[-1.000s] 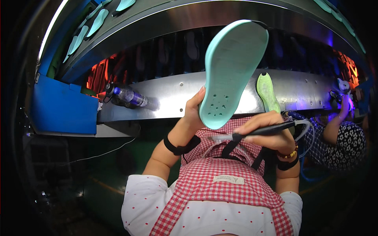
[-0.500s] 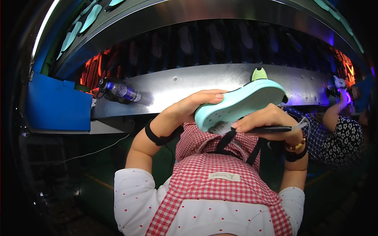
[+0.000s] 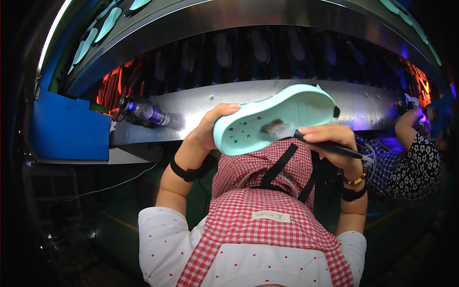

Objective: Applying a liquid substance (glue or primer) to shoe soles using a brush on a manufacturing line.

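Observation:
Raised in front of me is a mint-green shoe sole (image 3: 306, 103), tilted so its hollowed face with small holes shows. My left hand (image 3: 209, 128) grips its left end, thumb along the upper edge and the other fingers hidden behind. In my right hand (image 3: 332, 137) is a brush (image 3: 340, 149) with a black handle, held closed near the head. The bristles, dark and pale, rest against the inner face of the sole, close to the holes. A black patch marks the sole's right end, and a small yellowish tip pokes out behind its top edge.
A metal ledge (image 3: 191, 101) runs beyond my hands, with a plastic bottle (image 3: 152, 114) lying at its left. Behind it is a dark rack of shoe-shaped pieces. More mint soles (image 3: 109, 24) sit upper left. A blue box (image 3: 71, 125) stands left; another person (image 3: 413, 162) works at right.
The sole has shifted left and turned so more of its inner face shows. The brush has come into fuller view across it, and the yellow-green piece behind is mostly hidden.

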Available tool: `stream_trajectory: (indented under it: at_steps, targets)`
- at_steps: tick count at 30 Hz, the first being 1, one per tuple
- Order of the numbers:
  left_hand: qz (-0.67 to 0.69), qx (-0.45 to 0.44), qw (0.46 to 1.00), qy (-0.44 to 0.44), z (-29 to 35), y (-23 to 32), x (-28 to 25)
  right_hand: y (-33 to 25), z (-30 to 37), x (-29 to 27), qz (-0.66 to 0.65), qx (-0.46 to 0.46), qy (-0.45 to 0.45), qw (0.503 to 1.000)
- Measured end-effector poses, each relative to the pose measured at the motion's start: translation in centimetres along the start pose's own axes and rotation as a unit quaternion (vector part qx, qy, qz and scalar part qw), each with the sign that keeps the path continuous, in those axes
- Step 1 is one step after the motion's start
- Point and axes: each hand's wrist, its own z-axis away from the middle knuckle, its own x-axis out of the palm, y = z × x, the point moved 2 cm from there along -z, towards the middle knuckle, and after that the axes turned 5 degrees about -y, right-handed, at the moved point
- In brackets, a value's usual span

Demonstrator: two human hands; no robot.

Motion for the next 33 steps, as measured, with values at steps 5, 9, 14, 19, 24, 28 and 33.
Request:
stream_trajectory:
  at_steps: [5,9,14,19,24,28,33]
  targets:
    - [-0.091,0.086,0.983,0.135,0.9,1.6,1.2,-0.9,0.7,1.1,0.063,-0.015,-0.085,0.994]
    - [0.373,0.222,0.888,-0.153,-2.2,-2.3,-1.3,-2.9,0.0,1.3,-0.005,-0.053,-0.021,0.998]
    - [0.341,0.126,0.928,-0.079,-5.2,-5.5,1.0,1.9,-1.1,2.4,-0.054,0.113,0.103,0.987]
    - [0.375,0.148,0.915,-0.001,-5.8,-6.1,1.7,2.5,-2.4,2.8,-0.07,0.126,0.159,0.977]
    - [0.324,0.236,0.902,0.16,-5.4,-4.9,-0.2,0.6,-1.4,5.1,0.208,-0.079,0.044,0.974]
    - [0.337,0.263,0.892,0.144,-4.7,-5.3,-1.2,-1.2,-1.4,2.9,0.131,-0.051,-0.037,0.989]
    - [0.326,0.266,0.902,0.096,-5.7,-4.3,1.7,0.5,-4.0,2.0,0.04,0.035,0.108,0.993]
